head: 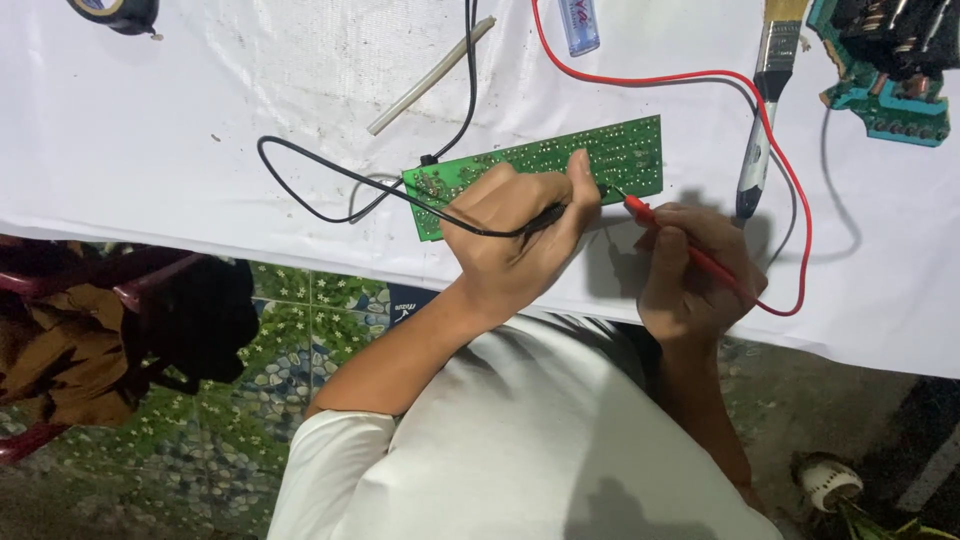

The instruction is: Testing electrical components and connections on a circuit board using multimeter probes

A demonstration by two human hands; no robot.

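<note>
A green circuit board (620, 150) lies solder side up on the white-covered table (200, 120). My left hand (515, 230) rests on the board's near edge and grips a black test probe (548, 215) with a black lead. My right hand (690, 275) holds a red test probe (665, 225) like a pen. The red probe's metal tip touches the board near its lower right part. Both probe tips meet the board close together, just right of my left thumb.
A red lead (700, 78) loops across the table. A black lead (300, 170) curls at left. A paintbrush (775, 50) and pen tool (755, 170) lie at right, another teal board (890, 110) at the far right, a tape roll (115, 12) top left, a white stick (430, 75).
</note>
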